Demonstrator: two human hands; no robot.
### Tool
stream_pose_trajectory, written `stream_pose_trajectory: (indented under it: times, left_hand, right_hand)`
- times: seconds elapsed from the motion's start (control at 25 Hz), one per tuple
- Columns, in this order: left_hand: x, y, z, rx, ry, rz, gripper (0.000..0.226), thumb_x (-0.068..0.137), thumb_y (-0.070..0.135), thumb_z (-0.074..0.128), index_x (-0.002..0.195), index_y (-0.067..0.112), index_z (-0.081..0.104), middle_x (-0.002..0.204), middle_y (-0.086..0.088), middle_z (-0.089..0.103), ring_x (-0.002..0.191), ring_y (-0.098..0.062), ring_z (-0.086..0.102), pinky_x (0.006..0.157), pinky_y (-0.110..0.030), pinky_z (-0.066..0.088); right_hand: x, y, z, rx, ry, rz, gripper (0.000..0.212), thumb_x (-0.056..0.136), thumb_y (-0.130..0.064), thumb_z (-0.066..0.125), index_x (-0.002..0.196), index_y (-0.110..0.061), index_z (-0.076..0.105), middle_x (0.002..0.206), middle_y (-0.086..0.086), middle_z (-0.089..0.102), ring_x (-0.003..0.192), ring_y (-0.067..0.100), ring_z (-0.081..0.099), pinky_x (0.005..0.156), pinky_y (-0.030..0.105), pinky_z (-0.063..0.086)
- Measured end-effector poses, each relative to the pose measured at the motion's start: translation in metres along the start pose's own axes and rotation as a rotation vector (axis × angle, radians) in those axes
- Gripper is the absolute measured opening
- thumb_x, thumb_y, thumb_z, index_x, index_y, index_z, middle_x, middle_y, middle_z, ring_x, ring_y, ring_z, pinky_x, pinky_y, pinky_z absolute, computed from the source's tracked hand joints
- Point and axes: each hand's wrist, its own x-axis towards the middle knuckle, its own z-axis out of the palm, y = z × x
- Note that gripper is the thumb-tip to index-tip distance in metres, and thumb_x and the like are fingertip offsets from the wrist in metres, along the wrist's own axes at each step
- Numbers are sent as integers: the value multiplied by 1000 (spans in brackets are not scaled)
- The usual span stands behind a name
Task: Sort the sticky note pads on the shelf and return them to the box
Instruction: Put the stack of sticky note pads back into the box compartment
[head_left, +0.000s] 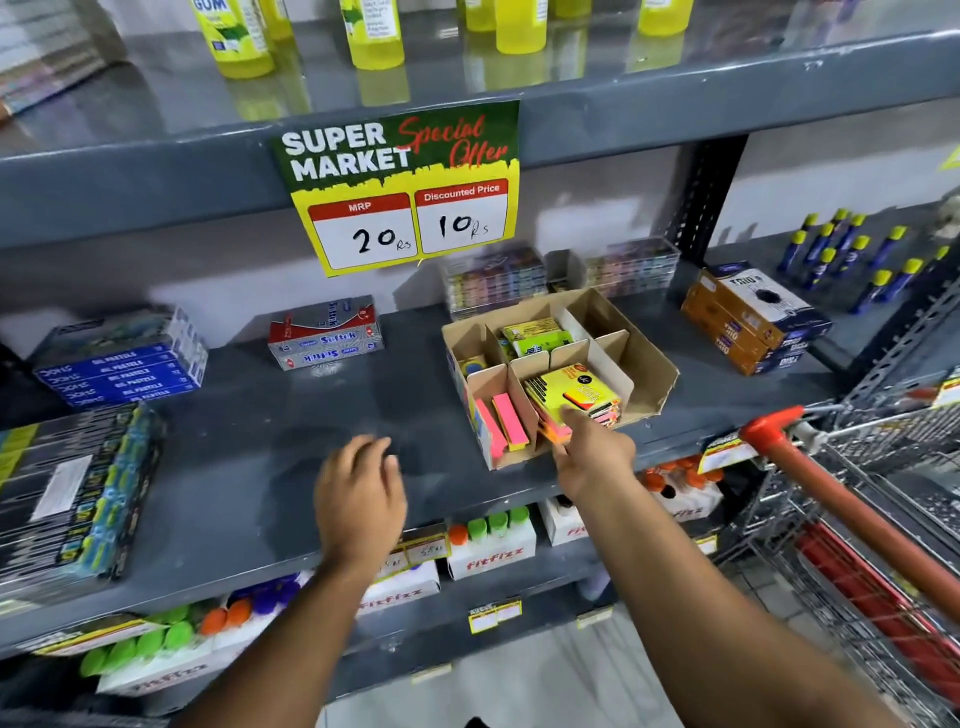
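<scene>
Low in the frame, left of centre, my left hand (361, 493) hovers over bare grey shelf (249, 467), its fingers (371, 449) curled loosely and empty. Right of it, my right hand (592, 452) reaches to the near edge of the cardboard box (644, 384), fingers pressed on the stack of sticky note pads (576, 397) in the front middle compartment; whether they pinch the lowest pad or only push it I cannot tell, as my knuckles hide the contact.

These pads look light and papery, stiff as a block yet ready to fan or slide apart where they are loose. I judge it best to take a stack by its two long sides, thumb opposite fingers, squeezing gently so the glossy yellow wrapper does not slip.

Left of that stack, pink and yellow strip pads (501, 423) stand on edge in their own slot. Further up, green packs (535, 335) fill a rear compartment, while the right-hand compartments look empty.
</scene>
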Motion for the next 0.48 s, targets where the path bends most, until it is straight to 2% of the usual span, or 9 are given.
stream_pose_trajectory:
  times: [0.08, 0.2, 0.28, 0.32, 0.4, 0.48]
  left_hand:
    - [4, -34, -8, 80, 17, -109, 40, 87, 29, 41, 101, 5, 69, 108, -20, 68, 92, -43, 61, 83, -47, 48]
    - [8, -67, -21, 154, 55, -268, 44, 83, 30, 39, 101, 5, 70, 109, -22, 67, 97, -45, 60, 84, -50, 45]
    - [7, -78, -24, 161, 90, -310, 44, 82, 29, 39, 101, 4, 70, 108, -23, 67, 99, -45, 59, 86, -51, 44]
    - [7, -81, -25, 153, 94, -315, 44, 82, 28, 39, 100, 3, 70, 106, -24, 67, 99, -45, 59, 86, -52, 44]
    - [6, -83, -24, 134, 89, -324, 42, 81, 26, 41, 99, 4, 70, 107, -23, 67, 99, -46, 59, 86, -53, 44]
    - [1, -80, -21, 142, 99, -312, 40, 80, 26, 43, 101, 6, 70, 110, -22, 66, 100, -48, 57, 87, -55, 43]
  right_hand:
    - [-1, -2, 3, -33, -9, 7, 31, 76, -6, 77, 101, -11, 59, 98, 9, 68, 96, 28, 66, 87, 42, 56]
    - [-3, -6, 5, -57, -10, 29, 18, 81, -11, 71, 84, -18, 55, 98, 7, 68, 93, 26, 65, 72, 35, 50]
    - [-1, -7, 4, -54, -19, 43, 14, 83, -13, 66, 91, -16, 55, 103, 8, 66, 92, 26, 63, 76, 35, 48]
    - [-3, -6, 4, -52, -37, 48, 19, 84, -15, 66, 100, -14, 55, 104, 9, 64, 94, 26, 62, 81, 36, 49]
    - [-2, -1, -2, -171, 6, -27, 43, 80, -22, 73, 116, -12, 51, 111, 11, 61, 102, 28, 60, 91, 41, 51]
    - [-2, 6, -16, -466, 46, -309, 66, 75, -27, 79, 130, -16, 43, 132, 12, 48, 114, 28, 53, 101, 43, 45]
